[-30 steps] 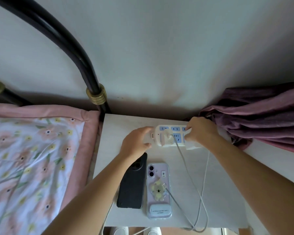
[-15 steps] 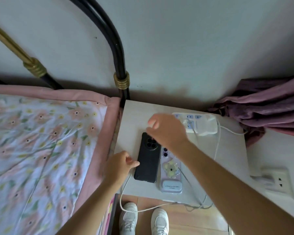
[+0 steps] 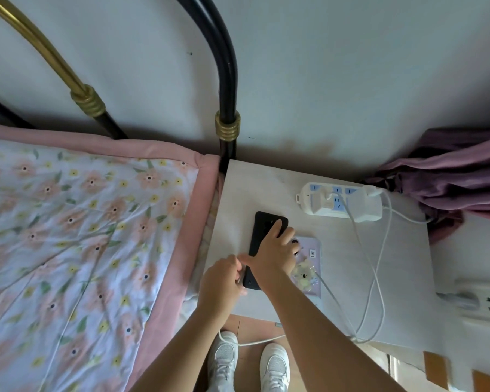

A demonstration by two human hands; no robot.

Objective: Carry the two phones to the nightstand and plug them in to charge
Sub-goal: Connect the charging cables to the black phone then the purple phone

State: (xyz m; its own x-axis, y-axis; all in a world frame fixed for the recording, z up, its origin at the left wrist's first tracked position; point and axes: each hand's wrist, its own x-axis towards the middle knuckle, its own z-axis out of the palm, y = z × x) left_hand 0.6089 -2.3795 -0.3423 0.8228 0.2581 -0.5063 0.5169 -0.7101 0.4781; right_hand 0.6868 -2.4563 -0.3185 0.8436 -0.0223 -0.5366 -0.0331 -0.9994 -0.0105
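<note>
Two phones lie face down, side by side, on the white nightstand (image 3: pixel 393 264). My right hand (image 3: pixel 275 250) rests on the black phone (image 3: pixel 262 227), gripping its middle with the fingers across its back. My left hand (image 3: pixel 224 281) is pinched at that phone's near end, and a white charging cable (image 3: pixel 249 342) trails from under it towards the floor. The plug itself is hidden by my fingers. The purple-cased phone (image 3: pixel 311 258) lies just right of my right hand. Another white cable (image 3: pixel 376 278) runs from it to the power strip (image 3: pixel 340 202).
The power strip sits at the nightstand's back with a white charger plugged in. A bed with a floral quilt (image 3: pixel 82 236) and a black and brass frame (image 3: pixel 227 80) borders the left. A purple curtain (image 3: pixel 450 176) hangs at right and a wall socket (image 3: pixel 481 301) is lower right. My white shoes (image 3: pixel 224 360) stand below.
My right hand left the power strip and came down onto the black phone. My left hand moved back to that phone's near end, bringing a cable. The view shifted left and down.
</note>
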